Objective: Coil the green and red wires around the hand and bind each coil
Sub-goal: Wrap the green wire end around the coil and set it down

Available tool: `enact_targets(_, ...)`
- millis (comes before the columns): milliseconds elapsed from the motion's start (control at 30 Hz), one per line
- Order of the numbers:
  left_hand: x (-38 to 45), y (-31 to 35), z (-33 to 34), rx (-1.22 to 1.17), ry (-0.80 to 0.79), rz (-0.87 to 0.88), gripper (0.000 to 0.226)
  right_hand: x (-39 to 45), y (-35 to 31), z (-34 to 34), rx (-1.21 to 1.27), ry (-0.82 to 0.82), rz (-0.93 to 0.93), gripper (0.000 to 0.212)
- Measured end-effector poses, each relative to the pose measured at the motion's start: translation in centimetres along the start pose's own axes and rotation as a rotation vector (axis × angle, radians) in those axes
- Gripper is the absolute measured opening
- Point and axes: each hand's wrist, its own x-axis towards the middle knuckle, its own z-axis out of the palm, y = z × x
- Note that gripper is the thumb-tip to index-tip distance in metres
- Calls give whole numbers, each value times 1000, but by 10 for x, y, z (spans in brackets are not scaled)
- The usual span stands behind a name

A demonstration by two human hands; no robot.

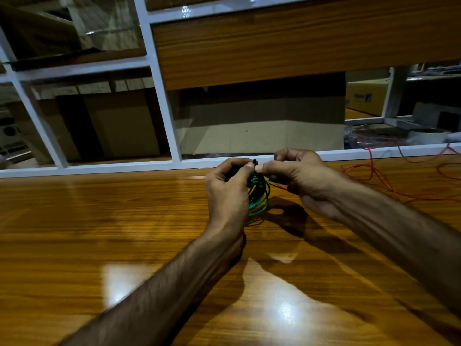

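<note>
Two hands meet above a glossy wooden worktop (124, 221), close to its far edge. The left hand (228, 193) and right hand (299, 176) both have fingers curled, thumbs nearly touching, pinching a small dark binding (255, 161) at the top of a green wire coil (259, 196). The coil hangs between them as several thin, bright green loops, bunched at the top. A loose red wire (374, 176) sprawls uncoiled on the worktop to the right.
</note>
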Motion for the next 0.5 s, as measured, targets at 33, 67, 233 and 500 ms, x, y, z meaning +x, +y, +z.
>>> enact_targets(33,0,0,0,-3,-2,-1,19,0,0,0,-1,-2,2,30)
enact_targets(67,0,0,0,-4,-4,-2,19,0,0,0,1,-4,5,30)
enact_targets(233,2,-2,0,-9,-6,9,18,1,0,2,10,-10,24,35)
enact_targets(500,2,-6,0,15,-20,17,14,0,-6,-5,-55,-98,95,33)
